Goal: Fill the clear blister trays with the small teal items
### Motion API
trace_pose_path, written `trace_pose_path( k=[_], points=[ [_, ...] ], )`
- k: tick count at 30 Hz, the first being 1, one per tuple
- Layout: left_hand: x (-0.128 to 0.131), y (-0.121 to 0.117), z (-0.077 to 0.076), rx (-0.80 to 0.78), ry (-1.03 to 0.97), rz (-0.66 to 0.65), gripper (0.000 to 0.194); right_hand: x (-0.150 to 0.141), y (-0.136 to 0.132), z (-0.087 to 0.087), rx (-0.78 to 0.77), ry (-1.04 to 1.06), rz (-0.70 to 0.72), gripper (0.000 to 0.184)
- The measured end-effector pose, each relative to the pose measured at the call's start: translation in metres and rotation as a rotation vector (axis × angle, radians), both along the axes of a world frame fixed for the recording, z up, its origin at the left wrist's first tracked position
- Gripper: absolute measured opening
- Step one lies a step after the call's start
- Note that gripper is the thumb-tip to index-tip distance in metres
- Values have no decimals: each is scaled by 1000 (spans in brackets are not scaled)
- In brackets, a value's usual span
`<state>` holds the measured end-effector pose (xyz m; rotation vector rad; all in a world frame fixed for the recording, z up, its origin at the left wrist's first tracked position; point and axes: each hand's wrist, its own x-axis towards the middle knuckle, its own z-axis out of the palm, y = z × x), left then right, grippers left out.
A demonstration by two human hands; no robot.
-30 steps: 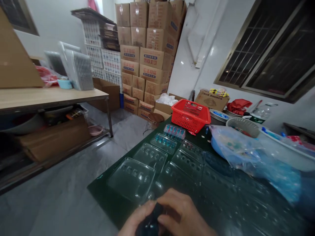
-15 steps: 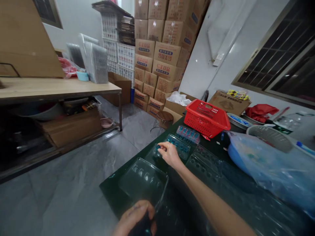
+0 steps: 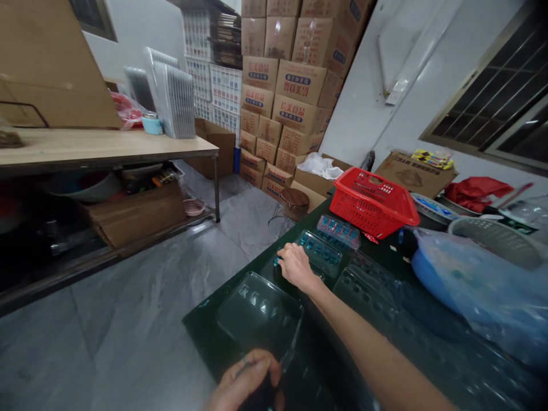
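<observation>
Two hands are working over a dark green table point(image 3: 205, 334). Starting at the left, a wooden workbench point(image 3: 107, 145) is standing across the grey floor, well apart from the table, with stacked cardboard cartons point(image 3: 286, 97) rising behind it against the wall. At the bottom edge, the left hand point(image 3: 244, 383) is curling around a small dark object point(image 3: 262, 395); the fingers are wrapping it closely, though what the object is cannot be told. Just beyond that hand an empty clear blister tray point(image 3: 259, 314) is lying flat near the table's corner. Further out, the right hand point(image 3: 294, 267) is reaching forward at the end of an outstretched arm, its fingers bunching narrowly around a small teal piece at the near-left end of a second clear tray point(image 3: 321, 252), whose pockets are already holding teal pieces. That tray's long axis is running away and to the right from the fingertips, toward the red plastic basket point(image 3: 374, 202), so the right hand is by far the nearer one to it. Another filled tray point(image 3: 338, 231) is sitting just before the basket. At the far right, a blue plastic bag point(image 3: 475, 291) is slumping over the table.
</observation>
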<state>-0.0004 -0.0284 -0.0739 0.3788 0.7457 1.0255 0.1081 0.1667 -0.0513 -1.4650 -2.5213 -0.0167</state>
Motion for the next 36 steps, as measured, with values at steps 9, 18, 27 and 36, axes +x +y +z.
trace_pose_path(
  k=[9,18,27,36],
  points=[
    [4,-4,57,-218,-35,202,38,21,-62,48,14,127,52,45],
    [39,-9,55,-275,8,95,39,64,-174,74,-243,260,279,20],
    [63,-21,52,-172,148,15,29,85,-184,61,-269,479,51,8],
    [69,-23,51,-70,138,-1,26,88,-189,53,-336,661,-115,11]
  ],
)
